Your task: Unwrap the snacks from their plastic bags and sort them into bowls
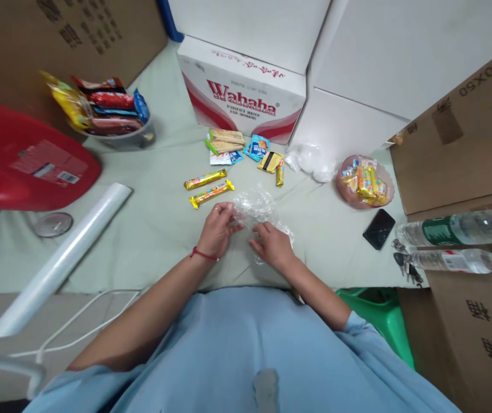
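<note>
Pale green table point(332, 252), two hands point(215, 232) pinching one clear plastic wrap point(257, 205), two long yellow bars point(205, 179), two bottles point(482, 227)

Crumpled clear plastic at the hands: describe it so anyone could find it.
From the Wahaha box, look down the picture to the left hand and right hand. The clear plastic lies crumpled against them; the whitish plastic by the pink bowl is untouched.

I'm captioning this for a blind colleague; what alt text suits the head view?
A person's left hand and right hand handle crumpled clear plastic over a cloth-covered table. Beyond lie two long yellow-wrapped bars and other packaged snacks, in front of a Wahaha box.
</note>
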A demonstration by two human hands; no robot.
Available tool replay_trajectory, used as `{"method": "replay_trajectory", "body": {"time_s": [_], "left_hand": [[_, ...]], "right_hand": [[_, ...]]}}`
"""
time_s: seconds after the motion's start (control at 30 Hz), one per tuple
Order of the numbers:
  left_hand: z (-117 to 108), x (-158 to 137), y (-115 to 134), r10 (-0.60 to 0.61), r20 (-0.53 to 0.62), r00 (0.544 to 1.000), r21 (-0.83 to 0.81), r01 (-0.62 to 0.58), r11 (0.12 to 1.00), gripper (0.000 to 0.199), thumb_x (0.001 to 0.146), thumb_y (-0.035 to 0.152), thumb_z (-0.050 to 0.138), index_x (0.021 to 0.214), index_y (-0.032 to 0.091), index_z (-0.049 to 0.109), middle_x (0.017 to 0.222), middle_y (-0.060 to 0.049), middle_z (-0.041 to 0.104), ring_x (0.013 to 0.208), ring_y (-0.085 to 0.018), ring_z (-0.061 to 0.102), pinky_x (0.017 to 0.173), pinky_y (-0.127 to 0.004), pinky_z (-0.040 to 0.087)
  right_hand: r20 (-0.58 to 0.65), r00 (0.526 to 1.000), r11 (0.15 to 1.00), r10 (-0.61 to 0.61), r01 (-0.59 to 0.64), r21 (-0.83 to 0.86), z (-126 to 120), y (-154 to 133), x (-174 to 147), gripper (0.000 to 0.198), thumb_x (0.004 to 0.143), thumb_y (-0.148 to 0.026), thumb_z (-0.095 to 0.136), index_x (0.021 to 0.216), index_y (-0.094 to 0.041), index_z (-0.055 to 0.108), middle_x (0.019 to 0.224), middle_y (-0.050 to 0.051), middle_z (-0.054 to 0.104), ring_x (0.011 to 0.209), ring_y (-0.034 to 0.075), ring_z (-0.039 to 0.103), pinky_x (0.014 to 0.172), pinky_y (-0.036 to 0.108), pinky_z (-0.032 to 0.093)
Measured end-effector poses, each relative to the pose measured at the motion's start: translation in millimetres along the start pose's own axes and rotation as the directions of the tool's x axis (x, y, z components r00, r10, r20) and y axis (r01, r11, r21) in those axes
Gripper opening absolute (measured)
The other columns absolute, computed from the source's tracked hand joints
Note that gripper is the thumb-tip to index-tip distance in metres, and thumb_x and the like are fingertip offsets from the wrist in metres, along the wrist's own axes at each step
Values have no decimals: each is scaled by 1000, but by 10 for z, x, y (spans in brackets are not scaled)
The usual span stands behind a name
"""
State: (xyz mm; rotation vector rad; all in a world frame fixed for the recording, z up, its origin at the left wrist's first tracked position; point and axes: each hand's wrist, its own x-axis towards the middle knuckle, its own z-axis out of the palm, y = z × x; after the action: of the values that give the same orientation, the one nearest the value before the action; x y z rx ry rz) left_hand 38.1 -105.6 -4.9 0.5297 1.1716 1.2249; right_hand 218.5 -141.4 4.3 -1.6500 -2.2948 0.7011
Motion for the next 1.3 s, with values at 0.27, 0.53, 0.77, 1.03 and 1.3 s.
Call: {"method": "replay_trajectory", "body": {"time_s": [0.27, 0.53, 0.77, 1.03, 1.3], "left_hand": [[-95, -192, -177, -38, -8, 999, 273, 39, 961, 47, 64, 45, 90, 96, 18, 68, 103, -9, 73, 100, -26, 69, 79, -36, 59], [-88, -113, -120, -98, -57, 994, 79, 103, 992, 40, 74, 47, 77, 91, 24, 50, 91, -1, 72, 87, -19, 74, 70, -30, 58], [-63, -63, 60, -105, -255, 961, -50, 96, 994, 30, 87, 37, 68, 95, 27, 40, 78, 7, 62, 71, -18, 76, 58, -28, 60], [-251, 56, 242, -199, -144, 969, 191, 224, 956, 29, 87, 40, 70, 94, 24, 48, 88, 2, 69, 65, -19, 76, 44, -21, 50], [-340, 48, 311, -255, -24, 967, 132, 256, 958, 53, 79, 66, 74, 106, 25, 53, 105, -4, 69, 94, -24, 75, 76, -36, 62]], "right_hand": [[-105, 986, 900, 127, -70, 429, 101, -3, 147, 11, 93, -26, 63, 86, -22, 70, 79, 1, 69, 72, 17, 60, 72, 28, 47], [2, 923, 309, 384, -130, 942, -43, 53, 72, 28, 79, -46, 79, 86, -23, 65, 78, -4, 61, 67, 13, 53, 62, 24, 48], [160, 870, -94, 466, -131, 987, -256, 430, -54, 41, 71, -43, 91, 84, -24, 56, 95, -2, 71, 86, 16, 71, 77, 32, 65], [104, 811, 240, 575, -289, 927, -273, 908, -110, 49, 72, -59, 85, 89, -24, 55, 77, -3, 70, 57, 11, 65, 44, 19, 50], [14, 874, 439, 485, -257, 861, -275, 955, -122, 46, 77, -62, 80, 88, -23, 59, 81, -2, 69, 59, 11, 65, 49, 22, 53]]}}
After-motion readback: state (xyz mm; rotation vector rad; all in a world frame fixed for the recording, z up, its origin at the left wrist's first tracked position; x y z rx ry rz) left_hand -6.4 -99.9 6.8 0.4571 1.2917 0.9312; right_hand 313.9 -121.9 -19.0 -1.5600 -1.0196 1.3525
